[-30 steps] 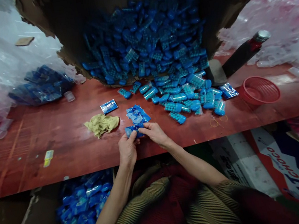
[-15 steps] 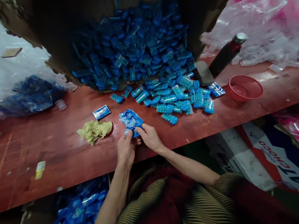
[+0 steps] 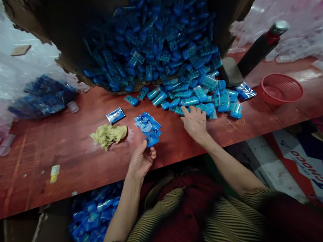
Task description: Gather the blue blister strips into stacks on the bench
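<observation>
My left hand [image 3: 142,157] pinches a blue plastic wrapper [image 3: 152,140] between thumb and fingers, near the table's front edge. Just beyond it lies a loose stack of similar blue and white wrappers [image 3: 145,122]. Fingers apart, my right hand [image 3: 195,124] reaches over the near edge of a pile of small clear bottles with blue caps [image 3: 189,100], filled with blue-green balls. Whatever lies directly under that palm is hidden. To the left are a crumpled yellow-green cloth [image 3: 108,136] and a flat blue packet [image 3: 115,115].
A torn cardboard box [image 3: 29,19] full of these bottles opens toward me. Right of the pile are a blue packet [image 3: 245,91], a red plastic basket [image 3: 280,88], a dark bottle [image 3: 260,53] and rubber bands [image 3: 235,125]. Below the table sits a box of blue packets [image 3: 94,219].
My right hand has left the wrapper and moved right to the bottle pile. My left hand keeps hold of the wrapper. The view has shifted slightly.
</observation>
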`<state>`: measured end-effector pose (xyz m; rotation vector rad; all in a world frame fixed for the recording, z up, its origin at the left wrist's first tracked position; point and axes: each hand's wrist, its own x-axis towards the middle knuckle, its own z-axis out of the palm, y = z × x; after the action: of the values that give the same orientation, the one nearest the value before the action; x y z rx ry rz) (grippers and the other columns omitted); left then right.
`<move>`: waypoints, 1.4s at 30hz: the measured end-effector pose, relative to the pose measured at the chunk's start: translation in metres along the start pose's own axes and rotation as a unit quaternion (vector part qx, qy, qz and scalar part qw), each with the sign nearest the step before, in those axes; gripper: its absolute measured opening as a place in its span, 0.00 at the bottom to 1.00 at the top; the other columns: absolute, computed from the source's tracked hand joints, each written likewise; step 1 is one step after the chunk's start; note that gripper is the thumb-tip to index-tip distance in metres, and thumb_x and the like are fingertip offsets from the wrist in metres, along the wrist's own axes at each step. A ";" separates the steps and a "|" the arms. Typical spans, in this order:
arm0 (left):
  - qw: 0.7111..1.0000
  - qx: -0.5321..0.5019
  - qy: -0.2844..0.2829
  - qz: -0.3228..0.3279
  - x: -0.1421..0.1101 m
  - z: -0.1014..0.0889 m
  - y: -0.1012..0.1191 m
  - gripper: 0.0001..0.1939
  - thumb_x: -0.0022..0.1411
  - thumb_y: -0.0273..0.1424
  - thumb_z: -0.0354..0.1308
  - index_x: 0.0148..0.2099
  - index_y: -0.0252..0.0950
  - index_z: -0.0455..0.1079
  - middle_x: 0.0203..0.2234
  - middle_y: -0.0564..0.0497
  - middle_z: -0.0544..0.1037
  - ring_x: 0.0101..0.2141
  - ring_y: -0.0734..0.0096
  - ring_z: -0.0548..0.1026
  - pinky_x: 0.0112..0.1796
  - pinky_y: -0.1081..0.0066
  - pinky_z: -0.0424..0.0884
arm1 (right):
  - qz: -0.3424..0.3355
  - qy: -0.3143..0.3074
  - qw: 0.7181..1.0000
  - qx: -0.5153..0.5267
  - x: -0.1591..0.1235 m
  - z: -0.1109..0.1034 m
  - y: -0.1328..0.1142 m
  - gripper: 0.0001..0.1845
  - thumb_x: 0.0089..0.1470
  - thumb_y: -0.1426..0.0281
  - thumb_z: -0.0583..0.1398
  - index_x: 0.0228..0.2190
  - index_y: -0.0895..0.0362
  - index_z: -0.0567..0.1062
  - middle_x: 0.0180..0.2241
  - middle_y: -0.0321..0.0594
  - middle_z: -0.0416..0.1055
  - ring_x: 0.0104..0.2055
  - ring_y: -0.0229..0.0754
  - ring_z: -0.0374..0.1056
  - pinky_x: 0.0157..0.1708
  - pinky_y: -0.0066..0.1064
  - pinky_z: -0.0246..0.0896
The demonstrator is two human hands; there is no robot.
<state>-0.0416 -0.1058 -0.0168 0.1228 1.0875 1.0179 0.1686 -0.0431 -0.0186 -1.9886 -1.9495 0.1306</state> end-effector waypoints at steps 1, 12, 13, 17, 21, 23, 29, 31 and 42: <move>1.000 0.000 -0.004 -0.008 0.000 0.000 0.001 0.09 0.49 0.31 0.64 0.32 0.35 0.67 0.16 0.54 0.69 0.17 0.78 0.67 0.17 0.79 0.61 | -0.001 -0.009 1.000 -0.003 0.002 0.001 0.003 0.18 0.58 0.70 0.53 0.49 0.60 0.69 0.42 0.57 0.66 0.46 0.57 0.57 0.42 0.47 0.46; 0.997 -0.040 -0.042 -0.042 -0.002 -0.004 0.008 0.09 0.58 0.31 0.56 0.27 0.35 0.64 0.13 0.55 0.63 0.16 0.78 0.61 0.17 0.78 0.59 | -0.040 -0.015 0.998 -0.041 -0.006 0.003 -0.009 0.20 0.55 0.70 0.56 0.50 0.58 0.68 0.46 0.53 0.67 0.48 0.56 0.58 0.48 0.49 0.46; 0.997 -0.037 -0.050 -0.043 -0.002 -0.006 0.008 0.09 0.58 0.31 0.56 0.27 0.35 0.64 0.13 0.55 0.63 0.16 0.78 0.62 0.17 0.78 0.60 | -0.040 -0.017 0.998 -0.039 -0.006 0.001 -0.009 0.20 0.55 0.70 0.56 0.50 0.58 0.68 0.46 0.53 0.67 0.48 0.56 0.59 0.48 0.50 0.46; 0.996 0.028 -0.080 -0.004 0.000 -0.012 0.008 0.07 0.53 0.31 0.60 0.30 0.32 0.68 0.18 0.52 0.70 0.18 0.76 0.66 0.18 0.76 0.62 | -0.019 -0.007 0.998 0.058 -0.008 -0.007 -0.016 0.21 0.56 0.68 0.56 0.51 0.58 0.67 0.49 0.53 0.66 0.52 0.56 0.58 0.51 0.51 0.46; 0.982 0.142 -0.108 0.064 0.001 -0.013 0.008 0.15 0.45 0.37 0.67 0.29 0.31 0.70 0.17 0.52 0.72 0.18 0.76 0.68 0.20 0.75 0.65 | -0.038 -0.169 0.904 0.391 -0.016 -0.006 -0.038 0.24 0.55 0.64 0.56 0.53 0.58 0.64 0.41 0.45 0.72 0.42 0.44 0.66 0.44 0.37 0.59; 0.973 0.185 -0.106 0.092 0.002 -0.012 0.008 0.16 0.43 0.38 0.68 0.29 0.31 0.71 0.18 0.52 0.73 0.18 0.77 0.68 0.22 0.76 0.66 | -0.034 -0.275 0.813 0.512 -0.021 -0.001 -0.049 0.25 0.52 0.65 0.57 0.51 0.59 0.65 0.31 0.37 0.72 0.33 0.38 0.67 0.35 0.30 0.61; 0.970 0.193 -0.092 0.118 0.007 -0.006 0.011 0.17 0.41 0.38 0.69 0.28 0.30 0.72 0.18 0.52 0.74 0.17 0.78 0.68 0.21 0.76 0.65 | 0.045 -0.294 0.724 0.622 -0.025 0.010 -0.064 0.18 0.46 0.69 0.59 0.41 0.60 0.68 0.20 0.26 0.61 0.21 0.30 0.57 0.24 0.24 0.53; 0.978 0.160 -0.092 0.101 0.008 -0.004 0.010 0.18 0.40 0.38 0.70 0.28 0.30 0.72 0.18 0.51 0.74 0.18 0.77 0.68 0.21 0.76 0.65 | 0.052 -0.259 0.737 0.623 -0.024 0.013 -0.065 0.17 0.45 0.70 0.59 0.40 0.59 0.67 0.19 0.26 0.61 0.21 0.30 0.57 0.24 0.25 0.53; 0.996 0.039 -0.070 0.045 0.012 -0.003 -0.006 0.16 0.43 0.38 0.68 0.27 0.32 0.69 0.15 0.54 0.70 0.17 0.78 0.66 0.17 0.77 0.62 | -0.018 -0.154 0.849 0.505 -0.031 0.008 -0.071 0.12 0.55 0.68 0.53 0.41 0.57 0.70 0.24 0.32 0.65 0.27 0.36 0.63 0.32 0.28 0.59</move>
<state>-0.0394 -0.1017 -0.0292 0.3036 1.0010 1.0320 0.0973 -0.0729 -0.0096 -1.2347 -1.5202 1.2440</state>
